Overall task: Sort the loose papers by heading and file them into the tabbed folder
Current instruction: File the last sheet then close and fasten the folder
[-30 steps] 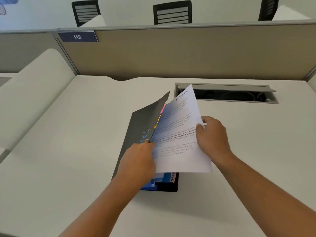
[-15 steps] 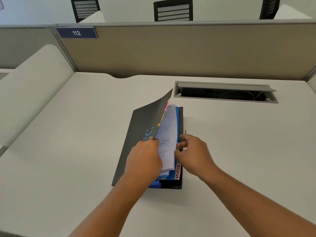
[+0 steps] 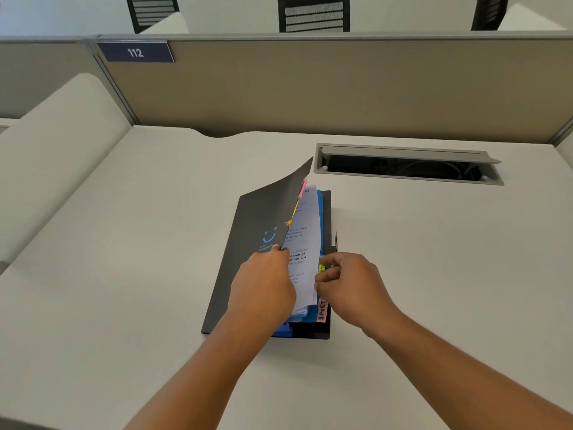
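Cover (image 3: pixel 257 218) held by the left grip (image 3: pixel 263 280), yellow tab (image 3: pixel 321 269) pinched by the right grip (image 3: pixel 350 283); behind a wrong tab the sheet (image 3: pixel 305 237) is misfiled.

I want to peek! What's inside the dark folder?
Inside the dark grey folder: a white printed paper sheet, blue dividers, a pink tab and a yellow tab. Sheets underneath are covered.

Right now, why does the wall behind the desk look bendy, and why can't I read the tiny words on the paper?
Head view: the wide lens bows the straight wall and desk edges; the paper print is mostly too small and soft to read, though the 112 sign is sharp; light is even, with only soft shadows under the folder and arms, no glare.
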### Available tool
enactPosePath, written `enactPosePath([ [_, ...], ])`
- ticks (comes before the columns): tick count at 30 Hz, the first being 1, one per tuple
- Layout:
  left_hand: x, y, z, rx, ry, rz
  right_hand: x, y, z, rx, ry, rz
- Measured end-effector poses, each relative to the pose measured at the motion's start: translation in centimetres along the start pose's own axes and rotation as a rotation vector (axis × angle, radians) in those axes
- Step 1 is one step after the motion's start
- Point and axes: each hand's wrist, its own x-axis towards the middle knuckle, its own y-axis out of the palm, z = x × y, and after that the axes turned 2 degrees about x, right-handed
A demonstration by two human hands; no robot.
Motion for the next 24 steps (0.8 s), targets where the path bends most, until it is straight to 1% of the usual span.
enactPosePath([
  [5,0.0,0.0,0.0,0.001,-0.006,0.014,0.1,0.5,0.0,0.001,0.017,0.015],
  [9,0.1,-0.1,0.2,-0.001,-0.003,-0.002,-0.1,0.3,0.0,0.018,0.039,-0.008],
  [16,0.2,-0.1,0.0,0.004,-0.018,0.034,0.0,0.5,0.5,0.062,0.016,-0.032],
  [21,0.2,-0.1,-0.1,0.016,-0.016,0.071,0.8,0.9,1.2,0.247,0.153,0.021],
  [24,0.2,-0.1,-0.1,0.017,-0.01,0.057,1.5,1.5,1.5,0.245,0.172,0.051],
])
